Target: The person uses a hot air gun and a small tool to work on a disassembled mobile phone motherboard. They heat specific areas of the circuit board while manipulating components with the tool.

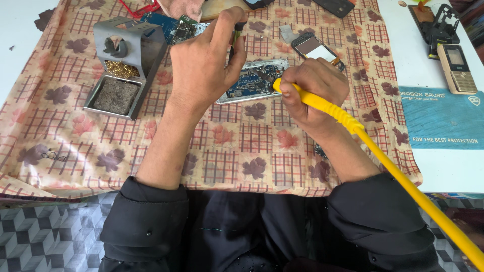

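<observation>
A grey iron stand (126,65) is set left of the board (252,80) on the leaf-patterned cloth (242,146); two phones (318,50) (456,68) lie right. The board is partly hidden by both hands. A thin tool (236,35) is pinched upright in the left hand (204,63); the yellow iron (322,105) is gripped by the right hand's (315,88) clenched fingers, its tip at the board.

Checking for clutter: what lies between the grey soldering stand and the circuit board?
In the head view, only the left hand lies between the stand and the circuit board.
</observation>
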